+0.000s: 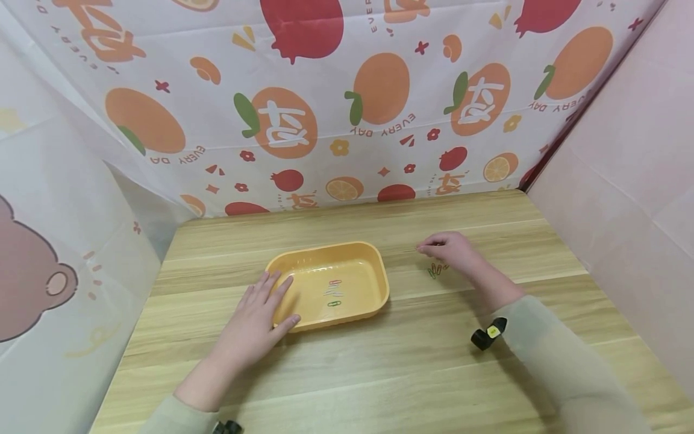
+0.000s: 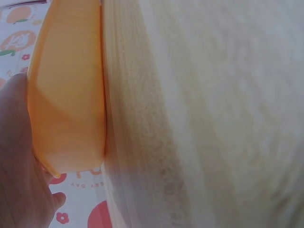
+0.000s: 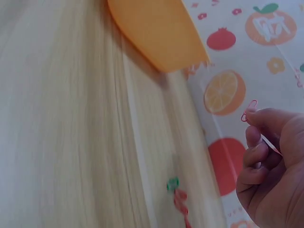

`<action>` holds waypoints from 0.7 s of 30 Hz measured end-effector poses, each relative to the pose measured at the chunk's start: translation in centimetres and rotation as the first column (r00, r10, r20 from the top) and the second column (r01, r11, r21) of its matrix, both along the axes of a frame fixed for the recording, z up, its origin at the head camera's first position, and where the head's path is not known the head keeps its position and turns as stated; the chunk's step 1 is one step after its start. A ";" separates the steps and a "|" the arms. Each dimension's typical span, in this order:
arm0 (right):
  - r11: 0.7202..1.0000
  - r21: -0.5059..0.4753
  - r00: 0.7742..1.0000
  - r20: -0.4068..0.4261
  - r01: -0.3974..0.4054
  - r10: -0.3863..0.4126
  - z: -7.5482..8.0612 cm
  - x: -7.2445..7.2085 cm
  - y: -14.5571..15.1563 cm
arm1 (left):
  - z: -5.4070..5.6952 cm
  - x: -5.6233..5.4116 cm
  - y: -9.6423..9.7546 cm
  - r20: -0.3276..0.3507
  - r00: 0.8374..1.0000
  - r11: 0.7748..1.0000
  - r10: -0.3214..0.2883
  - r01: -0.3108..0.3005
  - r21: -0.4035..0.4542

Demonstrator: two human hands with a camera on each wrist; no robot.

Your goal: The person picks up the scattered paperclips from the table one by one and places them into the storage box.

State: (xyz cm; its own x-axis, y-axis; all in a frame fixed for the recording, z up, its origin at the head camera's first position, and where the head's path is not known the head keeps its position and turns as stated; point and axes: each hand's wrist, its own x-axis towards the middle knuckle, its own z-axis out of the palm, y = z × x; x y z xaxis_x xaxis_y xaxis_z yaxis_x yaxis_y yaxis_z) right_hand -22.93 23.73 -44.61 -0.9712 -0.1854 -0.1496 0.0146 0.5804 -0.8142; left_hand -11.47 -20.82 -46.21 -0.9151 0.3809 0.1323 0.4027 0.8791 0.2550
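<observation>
A yellow tray [image 1: 382, 286] stands left of centre on the table. Several paper clips lie inside it, among them a green one [image 1: 334, 304] and a red-and-white one [image 1: 335, 282]. My left hand [image 1: 257, 322] rests on the tray's left rim, its fingers spread and fairly straight, thumb over the near left corner. To the right of the tray, raised above the table, my right hand [image 1: 452, 250] pinches a pinkish-red paper clip [image 3: 252, 104] between thumb and forefinger. Under that hand lies a small group of green and red paper clips [image 1: 436, 270].
The wooden table [image 1: 368, 374] meets a fruit-printed cloth [image 1: 325, 90] at the back. Pale cloth panels [image 1: 623, 138] hang at the sides. Black wrist cameras [image 1: 488, 333] sit on both forearms.
</observation>
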 end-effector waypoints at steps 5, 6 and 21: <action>0.998 -0.056 0.999 0.032 -0.014 0.016 0.5 0.0 -2.3 | 0.1 0.0 0.0 0.010 1.000 1.000 -0.002 0.002 0.002; 0.997 -0.071 0.999 0.035 -0.020 0.023 0.5 0.0 -2.8 | 0.1 0.0 0.0 0.013 1.000 1.000 -0.005 0.005 0.004; 0.974 -0.199 0.990 0.062 -0.112 0.127 1.9 0.3 -8.6 | 0.4 0.1 0.3 0.028 1.000 1.000 0.002 -0.002 -0.002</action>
